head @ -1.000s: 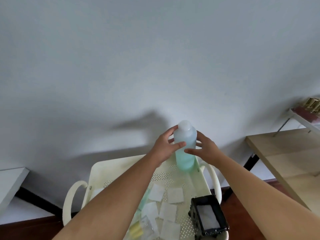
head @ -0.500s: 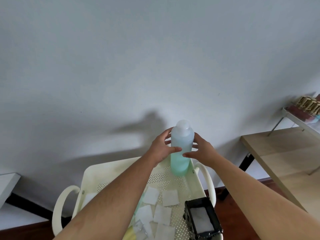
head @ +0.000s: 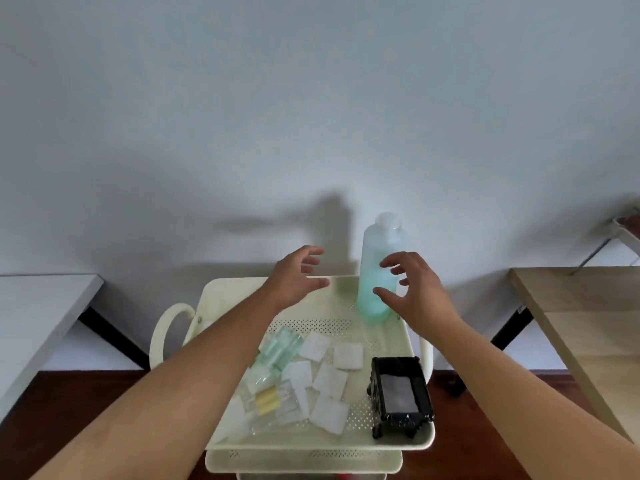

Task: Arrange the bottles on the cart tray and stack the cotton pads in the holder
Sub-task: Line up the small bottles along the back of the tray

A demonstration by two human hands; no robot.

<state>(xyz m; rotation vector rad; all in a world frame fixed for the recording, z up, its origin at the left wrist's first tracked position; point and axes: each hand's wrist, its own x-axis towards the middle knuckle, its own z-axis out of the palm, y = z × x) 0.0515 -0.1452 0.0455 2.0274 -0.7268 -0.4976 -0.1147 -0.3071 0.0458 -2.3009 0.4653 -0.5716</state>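
A tall frosted bottle of pale blue-green liquid (head: 375, 271) stands upright in the far right corner of the cream perforated cart tray (head: 332, 323). My right hand (head: 414, 289) hovers just in front of it, fingers spread, holding nothing. My left hand (head: 298, 275) is open to the bottle's left, apart from it. Small clear bottles (head: 277, 351) lie on their sides under my left forearm, one with a yellow part (head: 266, 400). Several white square cotton pads (head: 329, 375) lie scattered mid-tray. A black holder (head: 400, 393) with a pad inside sits at the near right corner.
A white table (head: 38, 306) stands at the left and a wooden table (head: 581, 323) at the right. A grey wall is close behind the cart. Dark red floor shows below. The cart has curved handles (head: 166, 327) on its sides.
Both hands have let go of the tall bottle and pulled back open; the bottle now stands alone in the far right corner. The view has tilted down, showing more of the tray.
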